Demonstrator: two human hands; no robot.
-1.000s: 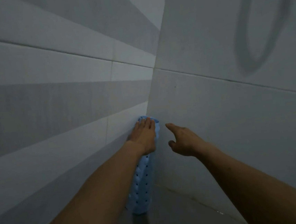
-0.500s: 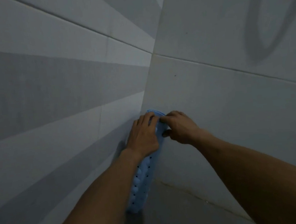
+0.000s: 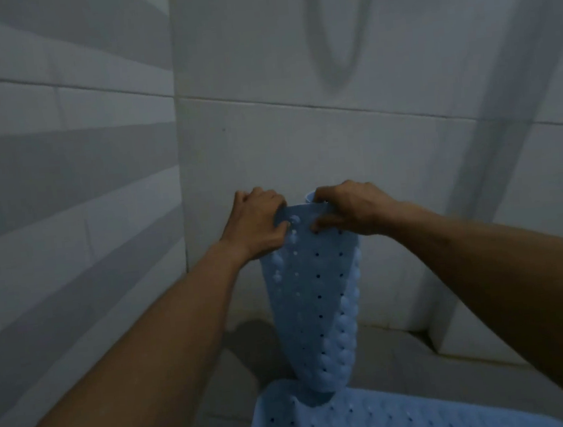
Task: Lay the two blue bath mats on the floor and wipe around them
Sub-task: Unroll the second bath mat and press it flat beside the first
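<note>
A rolled blue bath mat [image 3: 316, 299] with small holes and bumps hangs upright in front of the tiled wall. My left hand [image 3: 255, 224] and my right hand [image 3: 350, 208] both pinch its top edge, close together, and the roll is partly spread open at the top. Its lower end touches a second blue bath mat [image 3: 379, 417], which lies flat on the floor at the bottom of the view.
Grey and white tiled walls [image 3: 62, 165] meet in a corner just left of my hands. The grey floor [image 3: 407, 356] shows beside the flat mat. A low tiled ledge [image 3: 464, 343] stands at the right. Shadows of a hose loop fall on the wall.
The rolled mat has been lifted out of the wall corner and carried right, over the flat mat. My right hand, free a second ago, now grips its top edge with the left.
</note>
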